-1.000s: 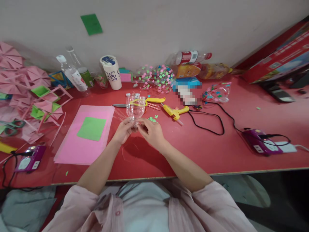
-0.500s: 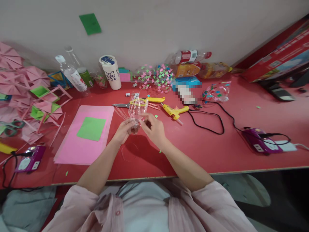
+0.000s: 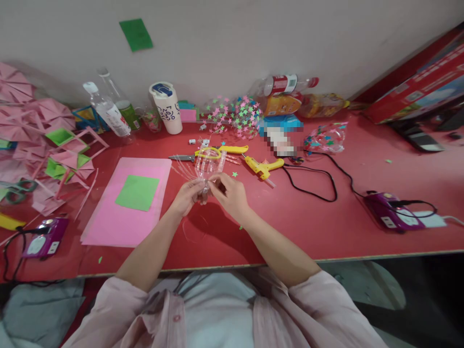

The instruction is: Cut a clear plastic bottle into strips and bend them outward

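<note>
Both of my hands hold a clear plastic bottle piece (image 3: 209, 165) with thin cut strips fanning from it, a little above the red table (image 3: 297, 227). My left hand (image 3: 186, 195) grips its lower end from the left. Fingers of my right hand (image 3: 229, 193) pinch the same end from the right. Just behind the piece lie yellow-handled scissors (image 3: 221, 151) and a yellow glue gun (image 3: 263, 167).
A pink sheet with a green square (image 3: 137, 192) lies left of my hands. Folded pink paper (image 3: 43, 140) is piled at far left. Bottles (image 3: 107, 115), a white cup (image 3: 166, 107) and star-covered craft (image 3: 235, 115) stand along the wall. Purple boxes with cables (image 3: 389, 215) sit on both sides.
The clear bottle piece has tilted and shifted slightly right. My right-hand fingers have moved up along its lower end. My left hand has barely moved.
</note>
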Available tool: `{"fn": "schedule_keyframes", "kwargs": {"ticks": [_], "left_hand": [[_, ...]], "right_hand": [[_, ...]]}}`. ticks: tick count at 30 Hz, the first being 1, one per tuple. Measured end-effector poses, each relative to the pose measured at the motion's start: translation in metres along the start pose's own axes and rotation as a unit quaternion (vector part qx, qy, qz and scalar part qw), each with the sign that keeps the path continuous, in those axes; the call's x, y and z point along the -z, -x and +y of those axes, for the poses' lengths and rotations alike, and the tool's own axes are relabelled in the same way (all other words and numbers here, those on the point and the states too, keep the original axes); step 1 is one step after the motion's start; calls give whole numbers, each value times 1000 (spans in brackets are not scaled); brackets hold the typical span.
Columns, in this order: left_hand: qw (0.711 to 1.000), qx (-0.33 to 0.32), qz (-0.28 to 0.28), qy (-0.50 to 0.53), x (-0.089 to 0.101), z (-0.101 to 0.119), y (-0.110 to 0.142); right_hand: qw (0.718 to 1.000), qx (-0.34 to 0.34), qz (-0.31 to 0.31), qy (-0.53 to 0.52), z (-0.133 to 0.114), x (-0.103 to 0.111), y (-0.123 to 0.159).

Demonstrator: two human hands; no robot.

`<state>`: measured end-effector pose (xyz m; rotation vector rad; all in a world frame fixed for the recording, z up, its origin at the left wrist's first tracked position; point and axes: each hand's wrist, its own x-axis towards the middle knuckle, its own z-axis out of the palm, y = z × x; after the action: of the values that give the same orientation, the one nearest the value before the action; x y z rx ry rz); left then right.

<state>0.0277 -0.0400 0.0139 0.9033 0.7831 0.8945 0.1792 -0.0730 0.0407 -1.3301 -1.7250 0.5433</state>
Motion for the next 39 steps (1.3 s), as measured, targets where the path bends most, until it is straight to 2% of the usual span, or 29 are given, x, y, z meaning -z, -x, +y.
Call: {"fn": "schedule_keyframes", "kwargs": {"ticks": [9, 14, 22, 28, 34, 39], "left_hand": [[999, -17, 29, 26, 2, -1, -1], [998, -16, 31, 49, -1, 0, -1], [998, 2, 15, 54, -5, 3, 2], [996, 7, 26, 83, -1, 2, 1], [996, 17, 20, 88, 3, 1, 0], [996, 21, 17, 88, 3, 0, 0]], "right_hand": [[999, 38, -30, 13, 6, -7, 1], [999, 27, -36, 11, 7, -8, 2], [999, 46, 13, 18, 4, -5, 5], [995, 92, 7, 25, 3, -7, 7], [998, 44, 50, 0, 0, 0, 3], [999, 11, 41, 3, -1, 2, 1]]}}
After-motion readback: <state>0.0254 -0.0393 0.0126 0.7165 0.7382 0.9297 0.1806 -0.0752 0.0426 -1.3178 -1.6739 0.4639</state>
